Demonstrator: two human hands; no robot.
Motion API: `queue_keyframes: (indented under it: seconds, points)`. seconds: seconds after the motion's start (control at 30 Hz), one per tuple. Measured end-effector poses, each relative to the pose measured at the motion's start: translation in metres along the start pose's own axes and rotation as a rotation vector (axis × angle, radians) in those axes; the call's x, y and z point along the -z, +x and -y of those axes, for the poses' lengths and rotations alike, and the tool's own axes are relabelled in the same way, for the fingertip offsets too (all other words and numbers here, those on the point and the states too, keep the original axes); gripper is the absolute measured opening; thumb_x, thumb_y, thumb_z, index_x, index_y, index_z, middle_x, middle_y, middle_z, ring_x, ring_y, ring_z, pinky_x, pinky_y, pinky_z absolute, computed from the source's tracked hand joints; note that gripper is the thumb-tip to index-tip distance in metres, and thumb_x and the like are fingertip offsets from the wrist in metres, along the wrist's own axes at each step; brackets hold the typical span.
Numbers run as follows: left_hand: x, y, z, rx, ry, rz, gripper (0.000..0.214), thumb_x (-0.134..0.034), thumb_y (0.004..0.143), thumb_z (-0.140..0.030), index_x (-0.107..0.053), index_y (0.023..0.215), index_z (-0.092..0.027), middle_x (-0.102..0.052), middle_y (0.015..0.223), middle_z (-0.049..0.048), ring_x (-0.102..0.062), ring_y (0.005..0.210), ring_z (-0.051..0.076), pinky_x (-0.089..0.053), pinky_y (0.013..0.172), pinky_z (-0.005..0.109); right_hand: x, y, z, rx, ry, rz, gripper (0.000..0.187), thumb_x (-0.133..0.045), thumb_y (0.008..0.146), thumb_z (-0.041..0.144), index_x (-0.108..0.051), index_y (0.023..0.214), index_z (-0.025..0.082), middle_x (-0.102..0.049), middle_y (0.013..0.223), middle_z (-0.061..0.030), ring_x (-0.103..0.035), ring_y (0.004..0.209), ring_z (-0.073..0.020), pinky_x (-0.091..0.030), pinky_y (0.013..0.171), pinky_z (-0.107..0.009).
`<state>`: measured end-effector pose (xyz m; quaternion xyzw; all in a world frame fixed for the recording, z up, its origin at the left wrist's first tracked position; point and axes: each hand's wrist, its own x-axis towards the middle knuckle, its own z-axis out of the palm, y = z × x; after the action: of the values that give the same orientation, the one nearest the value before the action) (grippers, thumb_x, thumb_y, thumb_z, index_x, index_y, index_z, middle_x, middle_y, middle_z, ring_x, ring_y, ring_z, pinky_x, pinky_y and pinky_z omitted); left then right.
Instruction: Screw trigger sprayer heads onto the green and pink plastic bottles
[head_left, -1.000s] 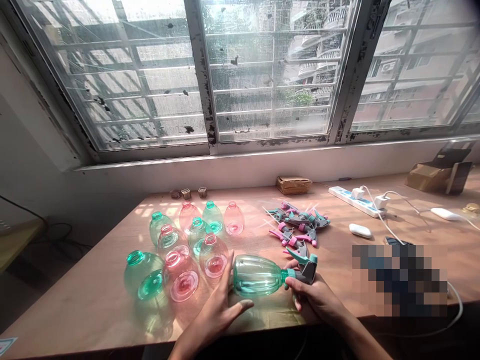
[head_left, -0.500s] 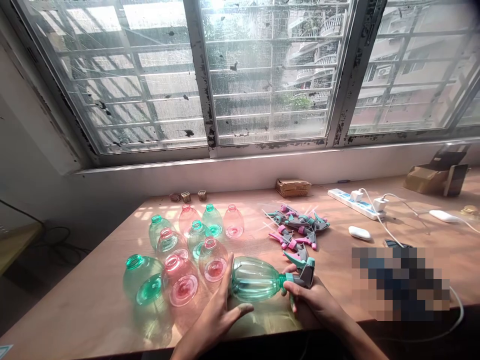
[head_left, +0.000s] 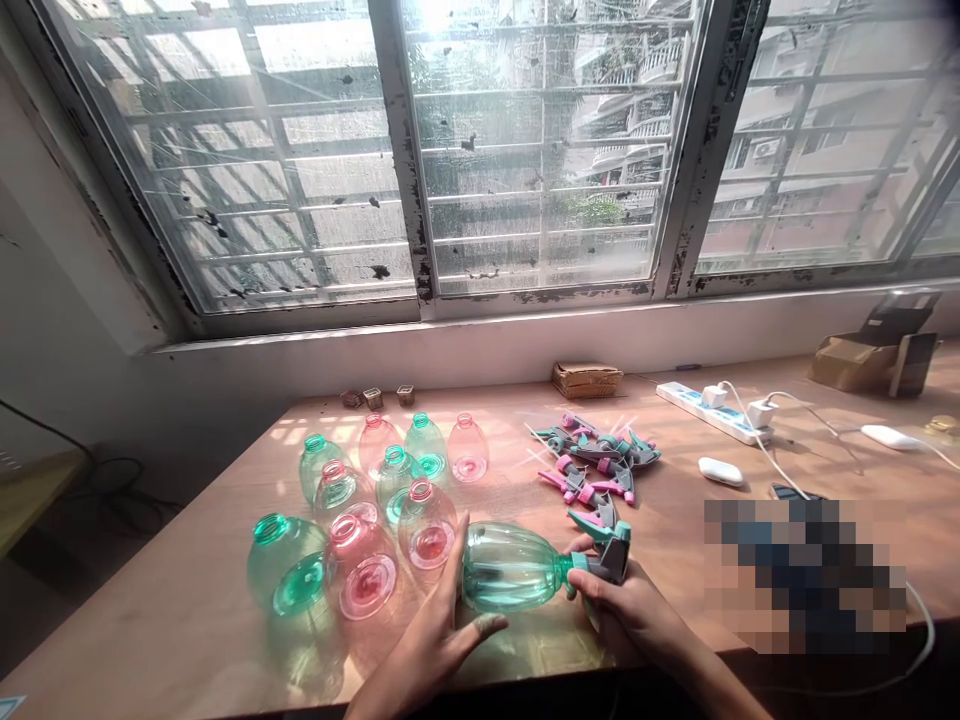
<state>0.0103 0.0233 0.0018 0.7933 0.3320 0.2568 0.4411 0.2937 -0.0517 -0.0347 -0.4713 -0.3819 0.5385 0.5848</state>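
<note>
A clear green bottle (head_left: pixel 510 568) lies on its side near the front edge of the wooden table (head_left: pixel 187 610). My left hand (head_left: pixel 435 630) cups its base, thumb and fingers spread round it. My right hand (head_left: pixel 626 610) is closed on the teal and grey trigger sprayer (head_left: pixel 606 550) at the bottle's neck. To the left stand several empty green and pink bottles (head_left: pixel 360 570) without tops. A heap of loose pink and teal sprayer heads (head_left: pixel 596 455) lies behind my right hand.
A power strip (head_left: pixel 709 408) with plugged chargers and white cables runs along the back right. A white case (head_left: pixel 720 470), a small brown box (head_left: pixel 587 380), three tiny cups (head_left: pixel 373 398) and a cardboard box (head_left: pixel 874 360) lie about. A dirty barred window (head_left: pixel 480 150) stands behind.
The bottle and both hands stay in much the same place; my right hand has turned slightly on the sprayer at the neck. The view has tilted up a little.
</note>
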Motion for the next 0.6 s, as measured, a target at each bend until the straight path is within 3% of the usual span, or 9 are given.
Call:
queue_keyframes:
  seconds: [0.17, 0.3, 0.4, 0.5, 0.6]
  points:
    - [0.0026, -0.0017, -0.0083, 0.210, 0.014, 0.047, 0.116, -0.078, 0.092, -0.050, -0.005, 0.178, -0.021, -0.006, 0.186, 0.0108, 0.003, 0.172, 0.035, -0.006, 0.139, 0.053, 0.0019, 0.0001, -0.0025, 0.020, -0.058, -0.044, 0.057, -0.097, 0.069, 0.061, -0.074, 0.101, 0.020, -0.076, 0.076, -0.0018, -0.066, 0.068, -0.0210, -0.050, 0.068, -0.034]
    - [0.0044, -0.0009, -0.0109, 0.185, -0.022, 0.073, 0.108, -0.075, 0.094, -0.053, -0.014, 0.177, -0.022, -0.010, 0.186, 0.0092, -0.005, 0.172, 0.035, -0.006, 0.139, 0.052, 0.0026, 0.0008, -0.0008, 0.040, -0.113, -0.029, 0.051, -0.096, 0.071, 0.060, -0.076, 0.094, 0.020, -0.079, 0.080, -0.0047, -0.071, 0.078, -0.0252, -0.053, 0.078, -0.037]
    - [0.0033, 0.0005, -0.0078, 0.133, -0.020, 0.041, 0.114, -0.080, 0.090, -0.049, -0.012, 0.177, -0.024, -0.009, 0.187, 0.0085, -0.004, 0.173, 0.036, -0.007, 0.139, 0.053, 0.0024, 0.0026, -0.0010, 0.060, -0.088, -0.021, 0.053, -0.096, 0.071, 0.063, -0.073, 0.090, 0.020, -0.077, 0.073, -0.0042, -0.069, 0.067, -0.0225, -0.053, 0.070, -0.035]
    - [0.0012, 0.0020, -0.0039, 0.095, -0.050, 0.027, 0.117, -0.080, 0.090, -0.048, -0.007, 0.178, -0.026, -0.009, 0.187, 0.0086, -0.007, 0.172, 0.037, -0.011, 0.139, 0.056, 0.0024, 0.0041, -0.0042, 0.056, -0.054, -0.023, 0.055, -0.094, 0.073, 0.065, -0.069, 0.093, 0.020, -0.076, 0.070, -0.0022, -0.059, 0.051, -0.0158, -0.046, 0.055, -0.030]
    - [0.0002, 0.0014, -0.0026, 0.112, -0.053, 0.034, 0.122, -0.083, 0.087, -0.048, -0.005, 0.178, -0.025, -0.008, 0.187, 0.0094, -0.006, 0.172, 0.037, -0.008, 0.139, 0.055, 0.0022, 0.0037, -0.0046, 0.053, -0.049, -0.014, 0.056, -0.092, 0.077, 0.065, -0.065, 0.097, 0.020, -0.075, 0.070, -0.0019, -0.055, 0.047, -0.0129, -0.041, 0.050, -0.027]
